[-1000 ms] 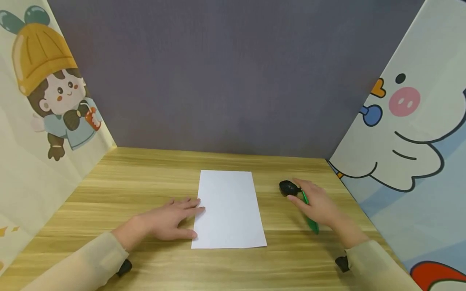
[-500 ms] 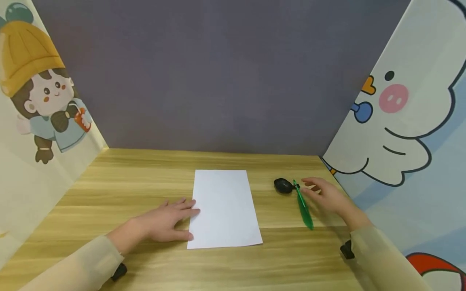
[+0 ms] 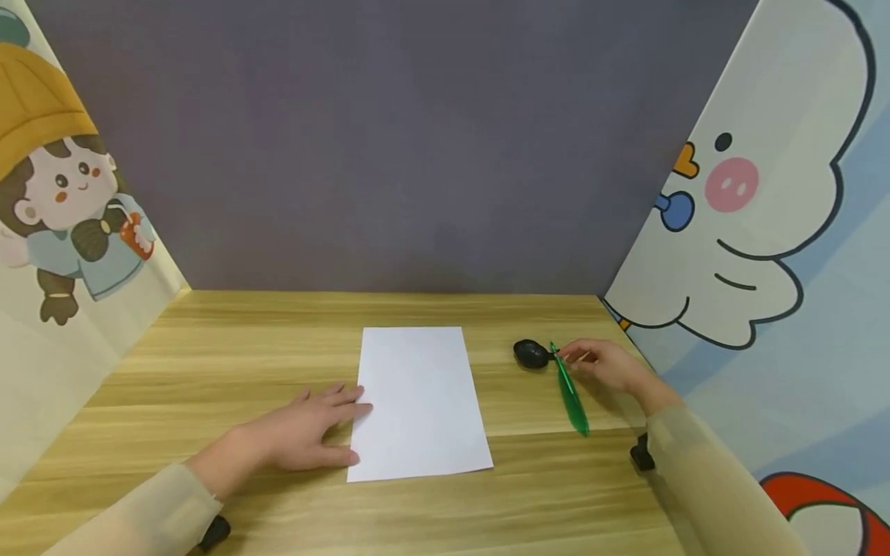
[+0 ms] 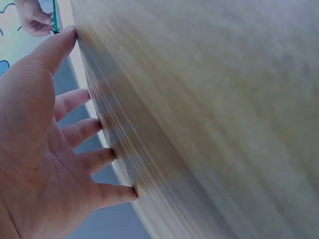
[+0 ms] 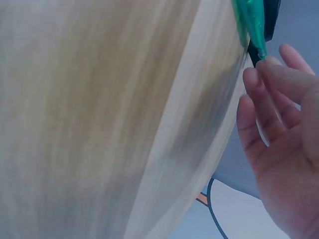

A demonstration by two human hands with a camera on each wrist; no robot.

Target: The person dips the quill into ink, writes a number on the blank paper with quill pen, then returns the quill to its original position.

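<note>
In the head view my left hand (image 3: 306, 432) lies with spread fingers, fingertips on the left edge of a white sheet of paper (image 3: 420, 401). The left wrist view shows those fingers (image 4: 119, 193) stretched toward the table. My right hand (image 3: 606, 366) is at a green, leaf-shaped pen-like thing (image 3: 570, 398) and a rounded black thing (image 3: 531, 354) with a short stub. The green thing's narrow end crosses the stub. In the right wrist view, the thumb and fingertips meet right at the green tip (image 5: 254, 30); I cannot tell whether they pinch it or the stub.
A wood-grain tabletop (image 3: 229, 347) carries everything. Behind it stands a dark grey panel (image 3: 389, 154). Cartoon-printed panels flank the table, the left one (image 3: 76, 201) with a child in a yellow hat, the right one (image 3: 758, 216) with a white figure.
My right hand drew back rightward from the green and black things, then came in again to touch at the stub. My left hand stays on the paper's edge. The whole view shifted slightly.
</note>
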